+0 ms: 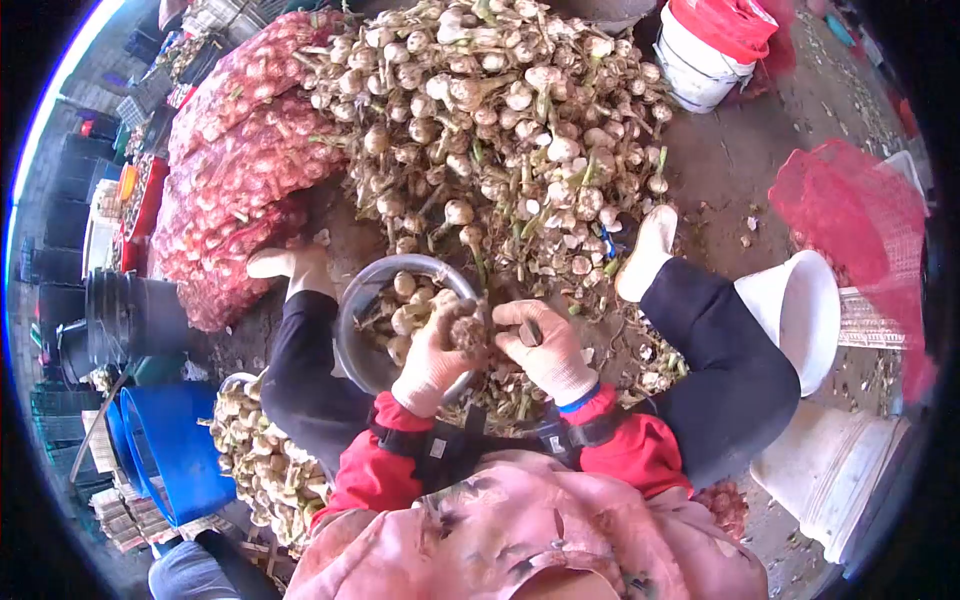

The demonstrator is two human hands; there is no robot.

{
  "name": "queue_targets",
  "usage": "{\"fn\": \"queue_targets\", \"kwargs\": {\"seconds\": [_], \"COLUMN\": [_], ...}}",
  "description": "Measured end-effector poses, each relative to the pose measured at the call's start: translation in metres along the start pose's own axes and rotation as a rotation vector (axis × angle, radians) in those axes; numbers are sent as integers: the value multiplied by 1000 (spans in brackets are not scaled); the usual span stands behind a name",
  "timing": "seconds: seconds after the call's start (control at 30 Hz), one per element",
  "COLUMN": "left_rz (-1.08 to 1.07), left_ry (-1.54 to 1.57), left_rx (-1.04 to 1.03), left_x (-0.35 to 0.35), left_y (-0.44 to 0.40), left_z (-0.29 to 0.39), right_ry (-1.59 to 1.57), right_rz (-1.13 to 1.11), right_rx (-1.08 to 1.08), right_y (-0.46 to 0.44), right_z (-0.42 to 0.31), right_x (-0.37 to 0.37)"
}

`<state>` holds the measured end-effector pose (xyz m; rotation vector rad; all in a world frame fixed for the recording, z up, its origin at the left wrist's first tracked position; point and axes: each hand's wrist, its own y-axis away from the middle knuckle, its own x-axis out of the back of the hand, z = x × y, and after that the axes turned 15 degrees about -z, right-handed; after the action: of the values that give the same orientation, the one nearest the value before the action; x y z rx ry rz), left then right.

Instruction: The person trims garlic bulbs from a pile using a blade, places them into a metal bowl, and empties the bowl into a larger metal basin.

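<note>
My left hand [428, 360], in a pale glove, is closed round a garlic bulb [467, 335] whose rooty side faces my other hand. Beside it my gloved right hand [545, 350] grips a small dark tool [530, 333], only part of which shows. Both hands are over the right rim of a grey basin [353, 355] between my legs. Several trimmed garlic bulbs [405, 320] lie inside the basin. Beyond it spreads a large heap of garlic with stalks [480, 110]. Peelings and cut stems [515, 395] are scattered under my hands.
Full red mesh sacks [240, 150] lie at the left. A white bucket with red cloth [697, 70] is at the upper right, a white bucket [810, 320] by my right knee. A blue bin [190, 450] and more garlic [265, 460] are at the lower left.
</note>
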<state>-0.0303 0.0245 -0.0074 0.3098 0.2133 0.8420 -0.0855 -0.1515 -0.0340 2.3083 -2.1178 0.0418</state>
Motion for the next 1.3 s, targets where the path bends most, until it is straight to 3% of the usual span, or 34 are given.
{"fn": "queue_targets", "kwargs": {"seconds": [0.03,0.07,0.2,0.27,0.33,0.43,0.5,0.53,0.57,0.6,0.63,0.67,0.7,0.8,0.83,0.9,1.0,1.13,1.17,1.2,1.27,1.3], "left_rz": [55,45,22,117,150,201,139,308,243,192,162,187,70,166,275,172,118,88,59,15,82,118], "left_ry": [-193,79,187,-367,-381,-465,44,-566,-446,-329,-213,66,371,480,455,842,941,1025,1010,1007,975,927], "left_rx": [-15,49,-38,-126,-121,-157,-142,48,-15,-55,-98,-150,-141,-210,-125,-332,-305,-268,-253,-298,-204,-116], "left_x": [2,1,-2,-2,-10,-15,-22,-25,-16,-17,-17,-11,1,21,17,8,7,-6,-8,-1,1,7], "left_y": [2,6,16,16,17,18,23,21,26,32,39,37,39,32,27,20,18,13,14,10,13,15], "left_z": [1,2,-15,-20,-14,-12,-7,0,-11,-1,10,8,15,4,16,16,0,-7,-5,-15,5,17], "right_ry": [225,362,653,706,783,794,743,698,532,539,589,494,448,292,234,230,49,191,71,-33,-337,-227], "right_rz": [29,-27,-167,-232,-305,-299,-254,-210,-41,-14,-1,108,172,188,106,70,54,19,-62,22,193,244], "right_rx": [36,-43,-108,-199,-317,-316,-247,-171,-476,-636,-854,-745,-610,-205,-94,34,147,111,-231,-397,-443,-516], "right_y": [4,10,16,12,7,8,9,10,12,20,17,12,8,1,5,5,-4,-9,-4,10,28,21], "right_z": [-3,-8,6,6,7,13,31,47,80,122,106,125,127,81,59,44,30,54,90,146,218,193], "right_x": [3,3,-14,-19,-21,-20,-16,-11,5,26,43,41,34,-3,-11,-29,-36,-26,-23,-23,-21,-13]}}
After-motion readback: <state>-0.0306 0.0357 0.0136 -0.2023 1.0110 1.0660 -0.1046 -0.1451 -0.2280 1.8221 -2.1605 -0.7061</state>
